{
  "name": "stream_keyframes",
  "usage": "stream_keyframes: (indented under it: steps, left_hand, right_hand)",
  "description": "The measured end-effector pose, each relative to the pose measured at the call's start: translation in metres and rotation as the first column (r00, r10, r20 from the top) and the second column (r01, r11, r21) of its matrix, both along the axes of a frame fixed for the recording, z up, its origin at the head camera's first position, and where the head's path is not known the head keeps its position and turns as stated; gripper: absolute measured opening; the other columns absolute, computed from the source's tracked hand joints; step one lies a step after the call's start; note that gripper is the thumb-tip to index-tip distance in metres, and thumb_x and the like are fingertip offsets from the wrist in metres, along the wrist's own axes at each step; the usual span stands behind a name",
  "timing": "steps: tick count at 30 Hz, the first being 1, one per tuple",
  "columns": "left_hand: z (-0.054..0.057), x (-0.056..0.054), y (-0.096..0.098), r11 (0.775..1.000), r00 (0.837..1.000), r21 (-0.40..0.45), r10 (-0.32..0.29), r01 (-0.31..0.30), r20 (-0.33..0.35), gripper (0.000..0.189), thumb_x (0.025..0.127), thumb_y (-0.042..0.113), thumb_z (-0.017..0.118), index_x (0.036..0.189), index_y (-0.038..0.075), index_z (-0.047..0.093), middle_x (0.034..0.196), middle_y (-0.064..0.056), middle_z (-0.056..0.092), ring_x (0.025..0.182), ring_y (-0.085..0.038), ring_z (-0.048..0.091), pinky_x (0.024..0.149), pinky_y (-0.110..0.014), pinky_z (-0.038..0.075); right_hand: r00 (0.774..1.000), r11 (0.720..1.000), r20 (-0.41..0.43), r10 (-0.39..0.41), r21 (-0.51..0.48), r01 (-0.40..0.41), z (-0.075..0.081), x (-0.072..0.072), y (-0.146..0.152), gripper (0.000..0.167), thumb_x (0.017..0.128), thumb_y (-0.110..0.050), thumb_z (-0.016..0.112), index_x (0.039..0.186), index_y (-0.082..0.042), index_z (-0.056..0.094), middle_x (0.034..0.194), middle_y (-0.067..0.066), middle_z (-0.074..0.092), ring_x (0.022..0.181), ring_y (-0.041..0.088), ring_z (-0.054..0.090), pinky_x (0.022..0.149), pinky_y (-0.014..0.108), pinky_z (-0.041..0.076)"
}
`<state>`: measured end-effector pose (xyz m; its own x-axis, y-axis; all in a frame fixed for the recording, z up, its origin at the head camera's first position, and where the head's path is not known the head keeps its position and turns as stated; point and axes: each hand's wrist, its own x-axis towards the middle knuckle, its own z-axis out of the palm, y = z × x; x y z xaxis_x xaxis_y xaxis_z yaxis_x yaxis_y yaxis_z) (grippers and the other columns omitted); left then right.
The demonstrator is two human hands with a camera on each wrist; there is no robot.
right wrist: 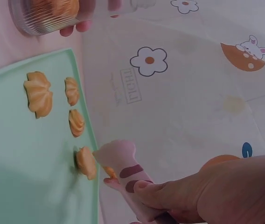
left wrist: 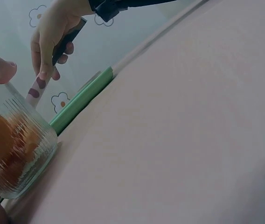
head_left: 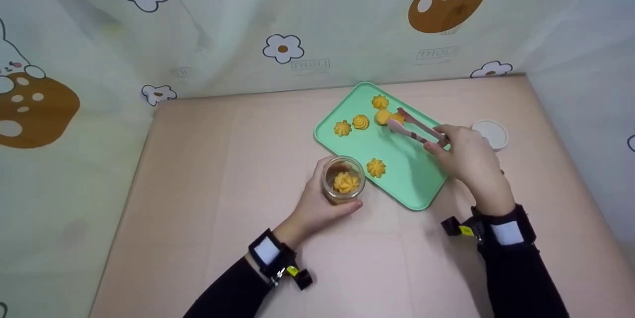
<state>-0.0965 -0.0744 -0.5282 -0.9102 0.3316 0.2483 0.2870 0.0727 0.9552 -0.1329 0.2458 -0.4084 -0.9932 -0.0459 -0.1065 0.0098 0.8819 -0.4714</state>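
My left hand (head_left: pixel 317 204) grips a ribbed glass jar (head_left: pixel 343 198), its open mouth facing up, with yellow swirl cookies (head_left: pixel 346 182) inside. Over the green tray (head_left: pixel 412 184), my right hand (head_left: pixel 471 154) holds pink tongs (head_left: pixel 416 134) with dark bands. The tong tips spread around a cookie (head_left: pixel 397 118) at the tray's far side, partly hidden by them. Right beside it lies another cookie (head_left: pixel 383 117). Several more sit on the tray, among them one cookie (head_left: pixel 376 168) near the jar. In the left wrist view, the jar (left wrist: pixel 30 144) shows cookies stacked inside.
A round white lid (head_left: pixel 491 134) lies on the table (head_left: pixel 198 184) just past the right hand. Behind the table hangs a patterned curtain (head_left: pixel 223 25). The tray's near edge comes close to the jar. Both wrists wear black camera straps (head_left: pixel 506 231).
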Motion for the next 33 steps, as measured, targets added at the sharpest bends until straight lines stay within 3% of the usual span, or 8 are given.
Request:
stream_keyframes:
  steps: [3,9,15,24,28,33]
  left_hand:
    - [0.0,0.0,0.0,1.0,1.0,0.002,-0.005,0.005,0.002,0.094,0.077,0.028,0.101,0.153,0.023,0.047,0.146,0.007,0.063,0.138,-0.018,0.058,0.123,-0.047,0.042]
    - [0.001,0.0,0.001,1.0,1.0,0.004,-0.005,0.005,0.005,0.095,0.076,0.027,0.1,0.154,0.023,0.047,0.147,0.008,0.062,0.138,-0.017,0.057,0.123,-0.046,0.042]
    - [0.001,0.0,0.0,1.0,1.0,0.011,-0.008,0.008,0.008,0.095,0.076,0.026,0.101,0.155,0.024,0.047,0.148,0.008,0.062,0.139,-0.017,0.057,0.124,-0.045,0.041]
    - [0.0,-0.001,0.0,1.0,1.0,-0.015,-0.002,0.002,-0.018,0.096,0.078,0.029,0.101,0.156,0.019,0.046,0.148,0.004,0.061,0.138,-0.017,0.057,0.123,-0.046,0.042]
    - [0.001,0.0,-0.001,1.0,1.0,-0.03,0.0,0.0,0.001,0.097,0.079,0.029,0.1,0.158,0.019,0.044,0.15,0.004,0.059,0.138,-0.017,0.056,0.121,-0.047,0.044]
    - [0.001,0.001,-0.001,1.0,1.0,-0.029,-0.005,0.006,0.021,0.097,0.08,0.029,0.098,0.159,0.02,0.043,0.15,0.004,0.059,0.138,-0.017,0.056,0.12,-0.048,0.045]
  right_hand:
    - [0.999,0.999,-0.038,0.021,-0.037,-0.023,0.008,0.006,0.001,0.053,0.107,-0.031,0.073,0.145,0.004,0.064,0.116,0.023,0.074,0.096,0.038,0.067,0.077,0.05,0.054]
    - [0.983,0.98,-0.139,0.123,-0.139,-0.142,0.029,0.024,0.0,0.042,0.106,-0.034,0.074,0.134,-0.002,0.073,0.1,0.011,0.072,0.063,0.02,0.055,0.055,0.031,0.043]
    - [0.967,0.951,-0.165,0.192,-0.212,-0.225,0.05,0.045,-0.01,0.041,0.105,-0.034,0.077,0.135,-0.007,0.075,0.098,0.004,0.072,0.068,0.019,0.057,0.054,0.026,0.044]
    - [0.919,0.925,-0.27,0.287,-0.173,-0.339,0.068,0.074,-0.022,0.036,0.1,-0.028,0.083,0.132,-0.012,0.078,0.098,-0.008,0.073,0.074,0.008,0.06,0.061,0.024,0.05]
    - [0.905,0.909,-0.268,0.332,-0.165,-0.382,0.071,0.082,-0.027,0.035,0.101,-0.029,0.083,0.132,-0.015,0.078,0.101,-0.009,0.074,0.073,0.006,0.061,0.06,0.024,0.052]
    - [0.906,0.9,-0.221,0.361,-0.171,-0.401,0.072,0.086,-0.031,0.034,0.102,-0.033,0.081,0.132,-0.018,0.078,0.1,-0.011,0.071,0.071,0.004,0.058,0.056,0.024,0.049]
